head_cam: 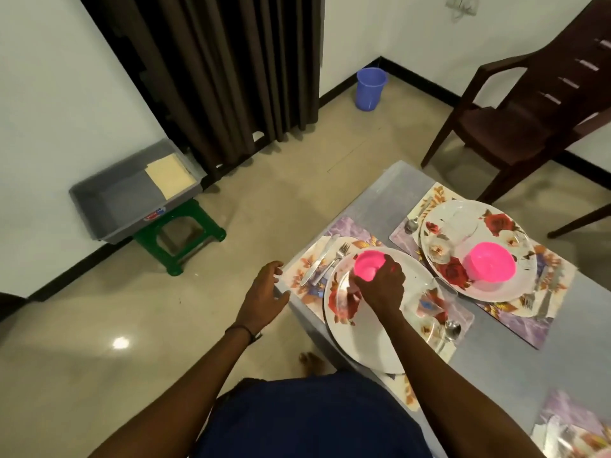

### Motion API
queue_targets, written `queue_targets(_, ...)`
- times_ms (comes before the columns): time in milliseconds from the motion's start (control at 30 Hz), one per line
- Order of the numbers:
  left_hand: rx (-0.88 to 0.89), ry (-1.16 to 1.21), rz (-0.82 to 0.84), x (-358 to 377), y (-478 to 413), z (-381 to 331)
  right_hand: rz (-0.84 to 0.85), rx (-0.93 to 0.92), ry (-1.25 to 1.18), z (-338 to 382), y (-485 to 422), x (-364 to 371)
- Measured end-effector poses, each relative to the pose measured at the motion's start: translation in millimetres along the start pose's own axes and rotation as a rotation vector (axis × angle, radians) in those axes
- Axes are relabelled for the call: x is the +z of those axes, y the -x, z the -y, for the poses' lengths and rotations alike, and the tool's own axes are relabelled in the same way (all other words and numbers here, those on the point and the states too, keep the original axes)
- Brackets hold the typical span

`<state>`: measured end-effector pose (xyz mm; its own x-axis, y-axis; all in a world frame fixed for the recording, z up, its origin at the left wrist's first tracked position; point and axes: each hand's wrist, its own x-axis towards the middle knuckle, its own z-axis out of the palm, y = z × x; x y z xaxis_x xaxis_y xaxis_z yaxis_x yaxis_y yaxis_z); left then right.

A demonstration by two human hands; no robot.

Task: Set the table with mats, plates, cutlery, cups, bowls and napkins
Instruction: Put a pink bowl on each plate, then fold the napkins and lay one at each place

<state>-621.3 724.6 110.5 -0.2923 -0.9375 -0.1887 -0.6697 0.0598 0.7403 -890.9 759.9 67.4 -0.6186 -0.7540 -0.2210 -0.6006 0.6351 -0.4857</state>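
Pink bowl held over the near plate

Our right hand (380, 285) grips a pink bowl (368, 264) above the near floral plate (370, 338) on its placemat (304, 269); our left hand (264, 295) hovers open, fingers spread, beside the table edge (297, 309).

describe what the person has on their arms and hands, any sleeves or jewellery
Both forearms are bare, with no sleeves in view. The left hand has a thin dark band around its wrist, with a small dark piece on it. The right hand shows no ring, band or glove.
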Motion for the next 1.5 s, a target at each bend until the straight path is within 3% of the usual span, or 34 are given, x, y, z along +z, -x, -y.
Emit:
queue_targets(233, 0.128, 0.013, 0.044, -15, -68, -2, -0.144, 0.031, 0.095, 30, -1, 6)
queue_targets(367, 0.221, 0.001, 0.098, -33, -96, 17, -0.277, -0.124, -0.018, 74, 17, 20)
queue_targets(467, 0.251, 0.003, 0.087, -63, -112, 40, -0.148, -0.153, -0.220, 122, 30, 48)
queue_targets(600, 0.222, 0.017, 0.048, -122, -136, 87, 0.007, -0.208, -0.293, 196, 31, 98)
queue_targets(967, -0.013, 0.042, -0.201, -241, -162, 221, 0.275, -0.471, -0.174, 371, 13, 183)
queue_targets(1267, -0.193, 0.131, -0.385, -282, -225, 259, 0.459, -0.655, -0.049, 488, -61, 239)
queue_targets(1500, -0.415, 0.277, -0.639, -292, -301, 274, 0.679, -0.934, 0.155, 582, -171, 299)
